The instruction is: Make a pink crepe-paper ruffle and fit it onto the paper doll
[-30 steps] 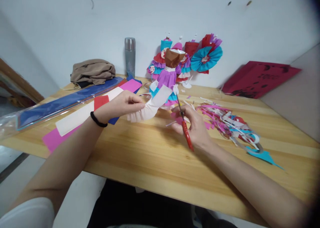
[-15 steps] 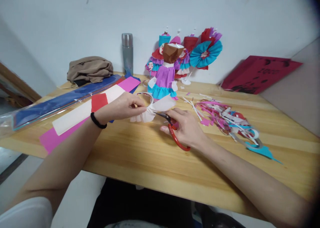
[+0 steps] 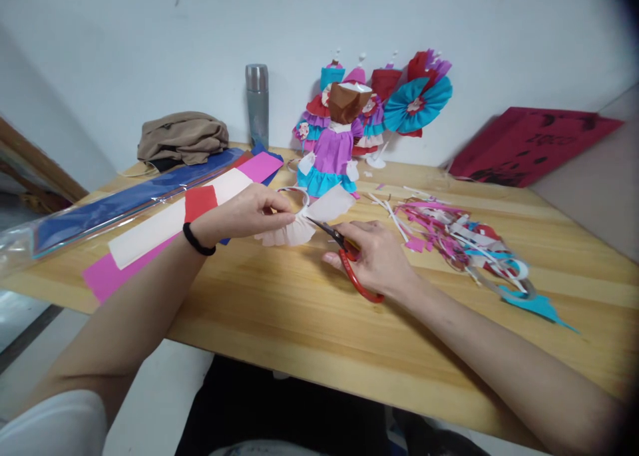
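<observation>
In the head view, my left hand (image 3: 249, 211) pinches a strip of gathered white crepe paper (image 3: 330, 204) above the table. Pleats fan out below its fingertips, and a smoother tail of the strip points to the right. A pale ring (image 3: 305, 200), perhaps a roll of tape, shows just behind the fingers; I cannot tell whether it is joined to the strip. My right hand (image 3: 382, 253) is closed on red-handled scissors (image 3: 355, 279). Their dark blades point left, with the tips at the strip close to the left fingertips.
A paper doll in a purple and turquoise dress (image 3: 333, 151) stands behind the hands, before more paper figures. Colourful paper scraps (image 3: 449, 233) lie right. Paper sheets (image 3: 150, 233), a packet of blue paper (image 3: 124, 200), a brown cloth (image 3: 182, 136) and a flask (image 3: 257, 106) are left.
The scissors' tips and the white strip's tail have shifted slightly in the hands. The whole view has moved a little; both hands keep their hold.
</observation>
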`<state>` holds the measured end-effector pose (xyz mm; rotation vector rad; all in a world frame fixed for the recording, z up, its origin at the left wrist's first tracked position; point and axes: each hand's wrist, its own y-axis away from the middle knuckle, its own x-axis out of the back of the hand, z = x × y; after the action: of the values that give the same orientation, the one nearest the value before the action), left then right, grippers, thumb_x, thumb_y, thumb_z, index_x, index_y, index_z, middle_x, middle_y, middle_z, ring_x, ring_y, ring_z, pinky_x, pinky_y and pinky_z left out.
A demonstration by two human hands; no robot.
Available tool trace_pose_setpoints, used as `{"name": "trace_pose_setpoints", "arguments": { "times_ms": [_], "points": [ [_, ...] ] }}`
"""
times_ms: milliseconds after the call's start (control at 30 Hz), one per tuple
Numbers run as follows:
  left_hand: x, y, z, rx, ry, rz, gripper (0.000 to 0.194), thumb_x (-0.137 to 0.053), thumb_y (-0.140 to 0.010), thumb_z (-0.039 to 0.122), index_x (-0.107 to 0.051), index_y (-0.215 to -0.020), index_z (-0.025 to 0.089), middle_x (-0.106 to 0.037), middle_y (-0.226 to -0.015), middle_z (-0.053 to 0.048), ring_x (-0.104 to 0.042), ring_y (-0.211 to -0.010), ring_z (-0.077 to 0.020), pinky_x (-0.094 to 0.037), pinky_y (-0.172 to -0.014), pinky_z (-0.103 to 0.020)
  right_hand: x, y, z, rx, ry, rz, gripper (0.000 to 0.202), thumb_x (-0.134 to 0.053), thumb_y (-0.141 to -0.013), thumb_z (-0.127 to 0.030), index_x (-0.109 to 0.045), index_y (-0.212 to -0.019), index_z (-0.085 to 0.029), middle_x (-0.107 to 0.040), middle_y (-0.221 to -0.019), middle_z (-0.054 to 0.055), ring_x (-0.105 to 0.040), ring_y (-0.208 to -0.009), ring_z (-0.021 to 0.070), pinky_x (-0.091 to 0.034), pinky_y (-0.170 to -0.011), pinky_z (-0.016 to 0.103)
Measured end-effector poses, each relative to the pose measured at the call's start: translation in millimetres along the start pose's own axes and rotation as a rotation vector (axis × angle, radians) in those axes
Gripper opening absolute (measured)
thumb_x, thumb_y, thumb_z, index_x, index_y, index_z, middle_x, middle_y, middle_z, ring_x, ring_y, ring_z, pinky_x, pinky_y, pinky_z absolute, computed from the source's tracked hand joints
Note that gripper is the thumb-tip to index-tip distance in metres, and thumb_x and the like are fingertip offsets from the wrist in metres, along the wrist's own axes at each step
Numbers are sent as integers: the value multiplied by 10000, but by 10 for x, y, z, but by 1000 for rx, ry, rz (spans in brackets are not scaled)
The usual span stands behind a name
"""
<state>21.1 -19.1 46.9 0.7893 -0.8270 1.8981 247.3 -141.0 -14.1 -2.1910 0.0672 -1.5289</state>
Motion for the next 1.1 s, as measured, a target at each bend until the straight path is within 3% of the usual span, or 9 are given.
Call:
{"name": "trace_pose_setpoints", "arguments": {
  "times_ms": [400,667,800,1100],
  "points": [
    [-15,-8,-36,6,-70,-1,358,-492,-863,324,-546,-568,129,-535,-588,-1,-464,-550,-80,-312,-511,-206,-17,4,8,-35,72,-3,449,-535,-877,-598,-675,-809,-177,-575,-572,39,-555,-548,201,-355,-606,327],
    [-21,-14,-35,41,28,-13,337,-518,-854,324,-562,-582,129,-519,-579,9,-463,-541,-79,-309,-491,-197,-52,24,59,-10,202,17,495,-498,-902,-605,-687,-851,-151,-637,-607,85,-613,-577,254,-412,-642,367],
    [-20,-12,-43,70,84,-21,331,-518,-850,335,-567,-596,128,-507,-569,13,-441,-515,-73,-298,-465,-189,-52,25,68,-1,223,30,499,-455,-936,-583,-683,-813,-157,-618,-584,86,-606,-553,238,-422,-650,368],
    [-4,-3,-19,100,84,-20,343,-508,-862,341,-555,-600,124,-553,-610,-1,-468,-550,-77,-333,-498,-187,-13,11,34,-105,29,-3,432,-522,-896,-588,-642,-788,-188,-576,-576,41,-548,-545,197,-309,-540,289]
  ]
}}
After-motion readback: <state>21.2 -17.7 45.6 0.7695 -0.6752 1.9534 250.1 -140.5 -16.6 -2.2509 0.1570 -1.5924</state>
